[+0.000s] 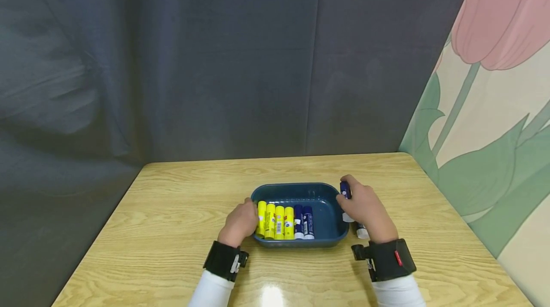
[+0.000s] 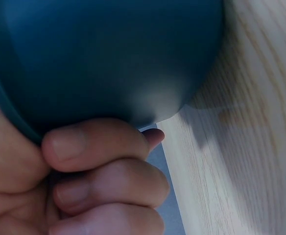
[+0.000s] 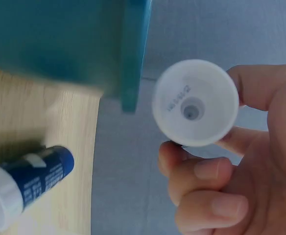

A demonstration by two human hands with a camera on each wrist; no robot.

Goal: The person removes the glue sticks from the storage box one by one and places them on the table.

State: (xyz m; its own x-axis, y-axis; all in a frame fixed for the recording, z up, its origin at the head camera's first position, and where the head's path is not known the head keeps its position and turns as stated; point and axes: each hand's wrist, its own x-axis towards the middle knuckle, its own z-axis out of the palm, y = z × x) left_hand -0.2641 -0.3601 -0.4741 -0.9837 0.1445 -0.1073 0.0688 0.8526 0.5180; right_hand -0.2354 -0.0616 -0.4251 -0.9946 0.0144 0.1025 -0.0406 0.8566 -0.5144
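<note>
Head view: Seated low on a wood-grain worktop [image 1: 180, 216], a glossy dark teal tray [image 1: 328, 218] with rounded corners holds a row of four yellow tubes [image 1: 280, 222] and two navy tubes [image 1: 303, 222], the navy pair white at the near end. A person's left hand [image 1: 240, 222] grips the tray's left end, while the right hand [image 1: 364, 206] pinches another tube, the raised navy tube [image 1: 345, 189], at the tray's right end, its white end lowermost. A loose tube [image 1: 362, 231], partly hidden by that hand, lies beside the tray. A dark curtain [image 1: 240, 58] and a tulip mural [image 1: 485, 173] form the backdrop.

Left wrist view: Curled fingers [image 2: 111, 144] press against the tray's smooth outer wall, just under its rim.

Right wrist view: Thumb and fingers close around the raised navy tube, its round white base facing the camera, with a small recessed centre and faint stamped characters. It appears just beside the tray's rim; whether they touch is unclear. The loose tube shows pale print on navy.
</note>
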